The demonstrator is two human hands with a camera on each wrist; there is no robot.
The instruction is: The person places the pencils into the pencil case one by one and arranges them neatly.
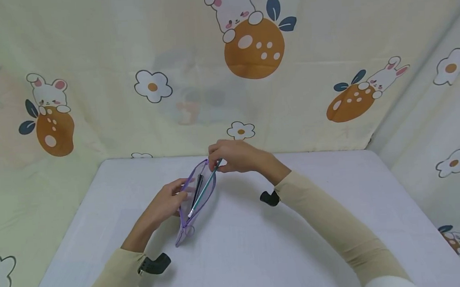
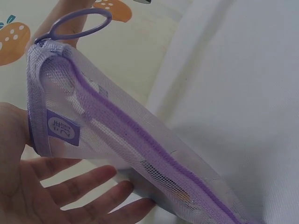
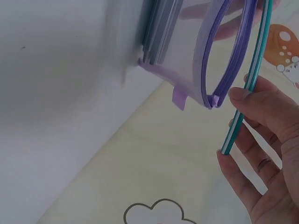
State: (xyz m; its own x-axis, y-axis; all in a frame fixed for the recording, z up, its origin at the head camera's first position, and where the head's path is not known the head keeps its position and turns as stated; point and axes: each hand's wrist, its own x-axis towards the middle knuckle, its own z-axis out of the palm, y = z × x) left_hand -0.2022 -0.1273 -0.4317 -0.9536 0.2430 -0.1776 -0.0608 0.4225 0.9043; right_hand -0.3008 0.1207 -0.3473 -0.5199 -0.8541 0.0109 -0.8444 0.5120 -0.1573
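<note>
A translucent mesh pencil case with purple zip edging is held tilted above the white table, its zip open. My left hand holds its left side, fingers spread along the mesh in the left wrist view. Between the thumb and fingers of my right hand is a teal pencil with pale stripes. The pencil slants down across the case's opening, its pale end near the lower part. Dark pens lie inside the case. A purple ring hangs from one end.
The white table runs back to a cream curtain printed with rabbits, fruit and flowers. Another curtain hangs at the right. A black wrist device sits at the left cuff, and a second one at the right cuff.
</note>
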